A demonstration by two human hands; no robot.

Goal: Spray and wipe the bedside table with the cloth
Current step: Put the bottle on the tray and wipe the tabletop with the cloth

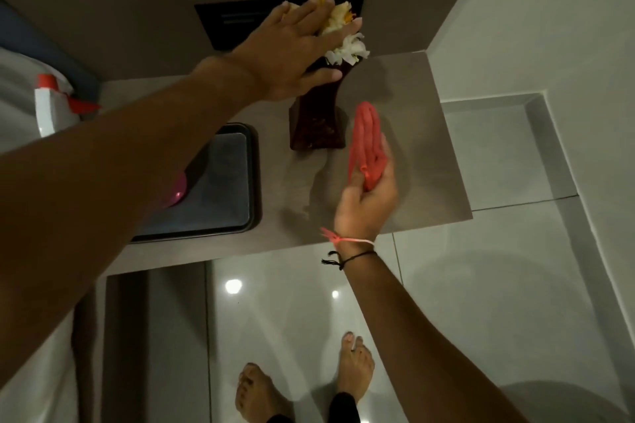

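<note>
The grey bedside table point(412, 148) juts from the wall. A dark red vase point(318, 127) with white flowers point(347, 48) stands at its middle. My left hand point(292, 55) reaches over the vase's top, thumb against its neck and fingers spread across the flowers. My right hand point(367, 203) holds a bunched red cloth point(366, 141) just right of the vase, above the tabletop. A white spray bottle point(55, 103) with a red trigger stands at the far left, on the white bedding.
A dark tray point(220, 182) lies on the table's left half, with a pink object point(177, 187) partly hidden under my forearm. A black wall panel point(240, 21) sits behind the vase. Below are glossy floor tiles point(481, 285) and my bare feet.
</note>
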